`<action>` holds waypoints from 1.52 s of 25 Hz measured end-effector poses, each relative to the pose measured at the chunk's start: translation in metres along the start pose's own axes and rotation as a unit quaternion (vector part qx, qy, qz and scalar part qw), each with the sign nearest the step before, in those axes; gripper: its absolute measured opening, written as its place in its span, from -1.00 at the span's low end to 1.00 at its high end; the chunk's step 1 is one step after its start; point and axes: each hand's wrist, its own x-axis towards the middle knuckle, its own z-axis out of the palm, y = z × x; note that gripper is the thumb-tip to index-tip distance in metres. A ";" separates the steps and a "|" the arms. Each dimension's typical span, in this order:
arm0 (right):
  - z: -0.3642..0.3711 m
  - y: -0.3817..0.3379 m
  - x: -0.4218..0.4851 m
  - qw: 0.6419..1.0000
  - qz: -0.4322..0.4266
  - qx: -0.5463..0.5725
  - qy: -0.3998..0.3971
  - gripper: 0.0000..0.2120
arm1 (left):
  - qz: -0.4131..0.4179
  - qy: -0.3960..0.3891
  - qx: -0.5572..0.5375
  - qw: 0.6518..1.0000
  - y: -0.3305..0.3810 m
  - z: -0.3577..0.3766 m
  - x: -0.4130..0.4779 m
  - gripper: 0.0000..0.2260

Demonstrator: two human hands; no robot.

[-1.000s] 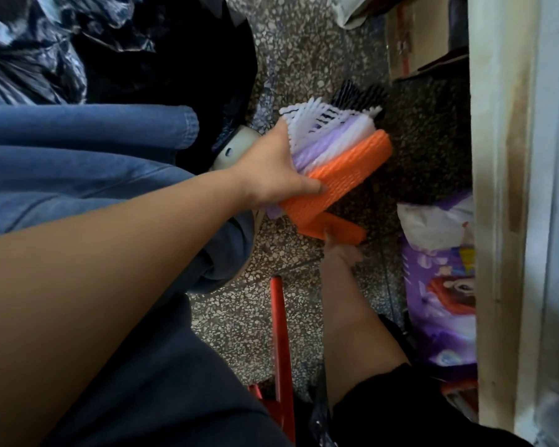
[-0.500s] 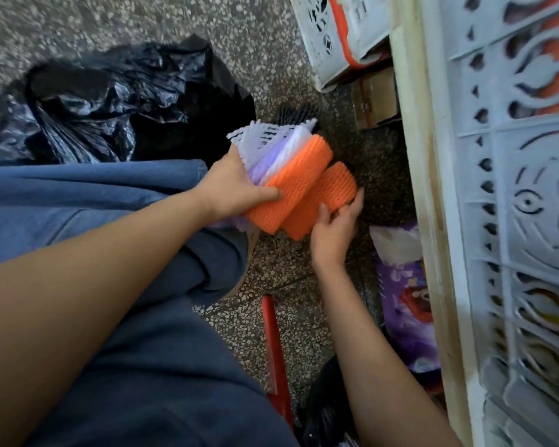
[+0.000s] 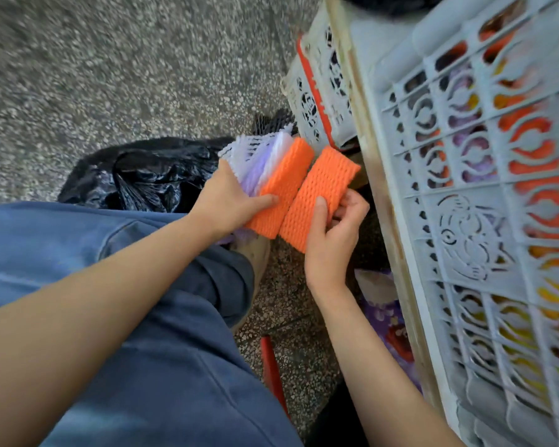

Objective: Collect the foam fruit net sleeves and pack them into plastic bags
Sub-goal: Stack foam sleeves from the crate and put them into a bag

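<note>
**While the stack grows, the bag waits**

While the left hand [image 3: 226, 201] clamps a fanned stack of sleeves [image 3: 265, 166] (white, lilac, and one orange on its right face), the right hand [image 3: 333, 233] pinches a single orange sleeve [image 3: 320, 191]. Its thumb lies on top and its fingers curl underneath. That sleeve sits just beside the stack, edge nearly against edge, both held in the air above the person's knee.

Left of the stack, a crumpled black plastic bag [image 3: 149, 175] lies on the speckled floor [image 3: 110, 75], against the jeans leg. I cannot tell whether anything is inside it.

On the right, a big pale crate [image 3: 465, 221] shows orange, lilac and yellow through its cut-outs. I take these for more sleeves, though they are blurred.

From where I stand, the gathering looks about midway. A handful is collected, one more is about to join it, and plenty seems left in the crate. None of this bundle is bagged yet, so the packing is all to come.
</note>
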 end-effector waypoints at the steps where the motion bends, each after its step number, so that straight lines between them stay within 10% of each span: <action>1: 0.003 -0.012 0.004 1.000 -0.005 0.028 0.004 -0.78 | -0.003 -0.008 -0.026 1.000 0.003 -0.005 -0.002 -0.39; 9: -0.002 -0.099 0.039 0.924 0.092 0.371 0.021 -0.80 | 0.064 0.035 -0.228 0.971 0.044 -0.072 -0.006 0.01; 15: 0.019 -0.149 0.049 0.956 0.157 0.197 -0.151 -0.66 | 0.065 0.004 -0.166 0.984 0.064 -0.115 -0.010 0.15; 24: 0.038 -0.216 0.052 0.991 -0.117 0.053 -0.023 -0.85 | 0.141 0.195 -0.312 0.919 0.074 -0.148 -0.044 -0.25; 27: 0.054 -0.211 0.029 0.981 -0.151 -0.055 -0.111 -0.80 | 0.129 0.219 -0.274 0.927 0.054 -0.141 -0.055 -0.38; 33: 0.062 -0.174 -0.015 0.949 0.037 0.046 -0.311 -0.63 | 0.208 0.155 -0.142 0.955 -0.001 -0.113 -0.100 -0.21; 38: 0.053 -0.128 -0.044 0.926 0.217 0.072 -0.300 -0.08 | 0.302 0.148 -0.117 0.934 -0.037 -0.077 -0.140 -0.56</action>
